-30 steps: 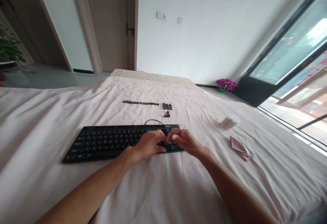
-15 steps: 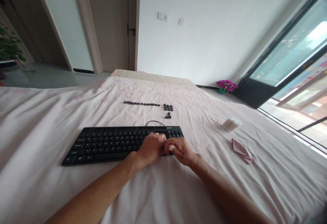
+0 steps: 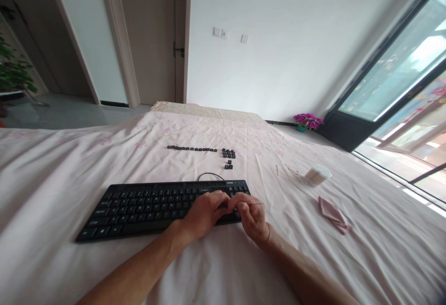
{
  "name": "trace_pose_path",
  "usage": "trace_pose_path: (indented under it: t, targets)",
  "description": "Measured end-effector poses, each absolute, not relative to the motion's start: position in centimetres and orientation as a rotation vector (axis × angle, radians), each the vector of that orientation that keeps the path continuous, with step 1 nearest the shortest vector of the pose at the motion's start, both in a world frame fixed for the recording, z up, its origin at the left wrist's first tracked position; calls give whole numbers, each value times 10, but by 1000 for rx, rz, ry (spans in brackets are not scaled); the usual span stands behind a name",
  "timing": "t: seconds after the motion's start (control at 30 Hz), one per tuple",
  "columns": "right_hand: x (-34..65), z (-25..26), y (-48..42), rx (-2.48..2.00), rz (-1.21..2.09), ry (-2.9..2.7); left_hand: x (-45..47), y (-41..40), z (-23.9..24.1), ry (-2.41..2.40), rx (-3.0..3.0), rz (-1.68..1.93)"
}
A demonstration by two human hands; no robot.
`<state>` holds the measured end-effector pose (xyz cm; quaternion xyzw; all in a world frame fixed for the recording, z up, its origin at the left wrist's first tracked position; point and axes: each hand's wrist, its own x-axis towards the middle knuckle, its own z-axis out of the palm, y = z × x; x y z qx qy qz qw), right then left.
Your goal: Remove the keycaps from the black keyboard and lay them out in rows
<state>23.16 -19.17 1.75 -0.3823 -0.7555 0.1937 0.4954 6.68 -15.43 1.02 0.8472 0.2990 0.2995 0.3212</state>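
A black keyboard lies at a slant on the bedsheet, its right part beneath both hands. My left hand rests over the keys left of the number pad, fingers curled down onto the keyboard. Against its fingertips, my right hand is closed in a pinch over the number pad; whatever its fingertips hold is hidden. Beyond the keyboard, loose black keycaps lie in a long row, with a block of keycaps to its right and a small group of keycaps nearer me.
To the right lie a clear tub of cotton swabs, a loose cotton swab and a folded pink cloth. The keyboard's cable loops behind it. The pale pink sheet is wrinkled.
My right hand has turned and risen slightly, its fingers now bent more over the number pad. My left hand stays on the keyboard. The view has tilted up a little.
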Motion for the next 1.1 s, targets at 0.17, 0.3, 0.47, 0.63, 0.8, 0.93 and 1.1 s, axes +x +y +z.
trace_pose_path:
  t: [0.17, 0.3, 0.47, 0.63, 0.8, 0.93, 1.1]
  targets:
    - [239, 42, -195, -891, 155, -2014, 68, -151, 8, 823, 1951, 871]
    - [241, 51, -190, -1228, 235, -1925, 67, -145, 3, 875, 1696, 975]
    - [238, 36, -182, -1427, 357, -1938, 66, -140, -2, 813, 1530, 1030]
    - [233, 28, -183, -1518, 372, -1968, 67, -142, -2, 812, 1549, 1020]
    - [256, 25, -159, -1567, 465, -1787, 67, -144, -4, 849, 1624, 1037]
    - [293, 17, -109, -1684, 454, -1635, 66, -145, -3, 869, 1728, 1032]
    - [316, -1, -63, -1804, 477, -1589, 66, -147, 3, 871, 1804, 1018]
